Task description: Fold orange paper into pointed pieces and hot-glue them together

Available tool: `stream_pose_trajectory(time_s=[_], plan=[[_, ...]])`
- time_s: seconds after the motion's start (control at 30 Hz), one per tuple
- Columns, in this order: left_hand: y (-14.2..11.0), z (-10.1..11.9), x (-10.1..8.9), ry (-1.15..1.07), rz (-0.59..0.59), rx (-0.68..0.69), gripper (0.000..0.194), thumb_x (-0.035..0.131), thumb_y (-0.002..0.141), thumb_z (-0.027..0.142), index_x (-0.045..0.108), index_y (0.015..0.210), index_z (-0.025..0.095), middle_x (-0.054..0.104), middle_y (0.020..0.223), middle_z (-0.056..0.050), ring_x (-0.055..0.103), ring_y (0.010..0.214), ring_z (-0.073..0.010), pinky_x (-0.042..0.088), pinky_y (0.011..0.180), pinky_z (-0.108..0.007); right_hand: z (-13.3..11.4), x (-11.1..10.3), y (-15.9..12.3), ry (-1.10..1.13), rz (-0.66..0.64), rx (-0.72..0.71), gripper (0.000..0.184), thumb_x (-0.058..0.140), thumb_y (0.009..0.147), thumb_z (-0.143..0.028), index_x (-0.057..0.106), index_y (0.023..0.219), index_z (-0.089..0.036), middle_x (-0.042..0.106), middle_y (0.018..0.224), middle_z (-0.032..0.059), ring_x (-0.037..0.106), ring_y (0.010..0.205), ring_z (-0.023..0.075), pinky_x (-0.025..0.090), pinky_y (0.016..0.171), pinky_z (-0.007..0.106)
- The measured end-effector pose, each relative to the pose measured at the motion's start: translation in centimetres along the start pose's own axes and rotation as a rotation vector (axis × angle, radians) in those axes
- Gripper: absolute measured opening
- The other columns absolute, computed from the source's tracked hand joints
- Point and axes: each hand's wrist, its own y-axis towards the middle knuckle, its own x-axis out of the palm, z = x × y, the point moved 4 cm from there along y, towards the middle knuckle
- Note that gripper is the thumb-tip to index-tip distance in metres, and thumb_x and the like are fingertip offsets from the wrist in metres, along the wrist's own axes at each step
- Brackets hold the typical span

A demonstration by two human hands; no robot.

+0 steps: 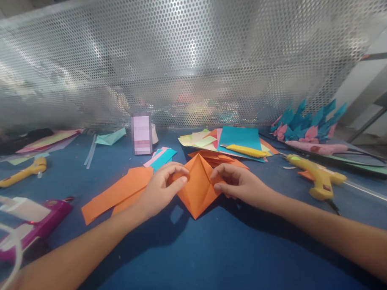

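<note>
A folded piece of orange paper (197,187), diamond-shaped with crease lines, is held upright-ish just above the blue table. My left hand (167,184) pinches its left corner between thumb and fingers. On the opposite side my right hand (234,179) grips the right corner the same way. Beside my left forearm lie flat orange paper strips (125,189). Behind the held paper rests a stack of folded orange pieces (225,158), partly hidden by it and by my right hand.
A yellow cutter (246,151) lies on coloured sheets (240,137). Yellow glue guns (320,176) (21,173) sit at both sides. A magenta power strip (53,213) is at left, a phone (141,134) stands behind, and blue-pink folded paper (310,122) is at right before a perforated metal panel (190,56).
</note>
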Motion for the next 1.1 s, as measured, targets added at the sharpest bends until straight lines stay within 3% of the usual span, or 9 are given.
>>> stream_pose_trajectory(time_s=[0.17,0.3,0.5,0.63,0.73,0.83,0.93,1.03,1.1], plan=[[0.1,0.2,-0.3,0.049,-0.104,0.047,0.024,0.056,0.084,0.030,0.064,0.105,0.021,0.049,0.118,-0.007,0.052,0.104,-0.0212,0.048,0.077,-0.032,-0.1,-0.8,0.3,0.075,0.090,-0.052,0.030,0.067,0.076,-0.036,0.048,0.093,-0.021,0.054,0.073,-0.0046,0.043,0.047,0.0040,0.033,0.040,0.018],[0.1,0.9,-0.6,0.116,-0.061,0.159,0.010,0.056,0.083,0.019,0.058,0.093,0.021,0.055,0.100,-0.004,0.054,0.089,-0.0161,0.046,0.073,-0.029,-0.4,-1.2,0.1,0.139,0.143,-0.038,0.048,0.069,0.074,-0.036,0.043,0.112,-0.023,0.060,0.069,-0.0058,0.049,0.047,0.0066,0.039,0.044,0.020],[-1.0,2.1,-0.9,0.233,0.079,0.482,0.015,0.051,0.082,0.009,0.042,0.079,0.020,0.052,0.082,0.000,0.052,0.076,-0.0130,0.043,0.067,-0.026,-1.3,-1.4,-0.7,-0.045,0.242,-0.192,0.016,0.064,0.077,-0.034,0.067,0.083,-0.020,0.071,0.082,0.0041,0.067,0.071,0.0180,0.056,0.063,0.031],[-1.6,1.9,0.1,0.466,-0.153,0.629,0.019,0.042,0.079,0.003,0.045,0.084,0.021,0.054,0.080,-0.002,0.053,0.079,-0.0168,0.042,0.070,-0.029,-1.8,-1.3,-1.0,-0.302,0.228,-0.426,0.015,0.054,0.082,-0.022,0.068,0.086,-0.023,0.073,0.095,0.0040,0.067,0.094,0.0212,0.054,0.085,0.036],[-1.6,1.4,1.0,0.662,-0.405,0.576,0.029,0.037,0.074,-0.003,0.050,0.085,0.020,0.054,0.081,-0.004,0.052,0.081,-0.0189,0.042,0.072,-0.030,-1.3,-0.7,-0.7,-0.527,0.071,-0.520,0.020,0.049,0.083,-0.014,0.066,0.087,-0.023,0.073,0.094,0.0031,0.068,0.092,0.0193,0.054,0.082,0.034],[-1.5,1.5,1.1,0.604,-0.484,0.462,0.035,0.042,0.063,-0.004,0.052,0.087,0.019,0.056,0.095,-0.006,0.053,0.088,-0.0191,0.043,0.077,-0.030,-0.9,-0.3,-0.7,-0.656,-0.041,-0.577,0.028,0.044,0.076,-0.004,0.064,0.086,-0.022,0.071,0.101,0.0046,0.065,0.099,0.0188,0.052,0.083,0.033],[-1.5,1.9,0.9,0.497,-0.519,0.404,0.034,0.048,0.061,0.000,0.054,0.089,0.019,0.055,0.109,-0.006,0.053,0.098,-0.0207,0.043,0.085,-0.031,-1.1,0.0,-0.8,-0.740,-0.075,-0.600,0.034,0.042,0.068,0.001,0.063,0.085,-0.021,0.069,0.104,0.0049,0.058,0.110,0.0213,0.048,0.089,0.037],[-1.3,1.5,1.0,0.464,-0.463,0.316,0.008,0.053,0.079,0.014,0.057,0.084,0.019,0.056,0.112,-0.006,0.053,0.105,-0.0219,0.043,0.090,-0.034,-1.6,0.2,-0.9,-0.778,-0.078,-0.592,0.029,0.042,0.073,-0.001,0.062,0.081,-0.021,0.069,0.096,0.0058,0.059,0.105,0.0227,0.047,0.087,0.040],[-1.1,0.8,1.2,0.496,-0.358,0.242,0.010,0.051,0.088,0.026,0.057,0.086,0.019,0.056,0.117,-0.008,0.051,0.111,-0.0235,0.042,0.093,-0.037,-1.7,0.4,-0.8,-0.785,-0.093,-0.570,0.024,0.041,0.080,-0.005,0.060,0.081,-0.020,0.068,0.092,0.0070,0.060,0.094,0.0210,0.048,0.081,0.038]])
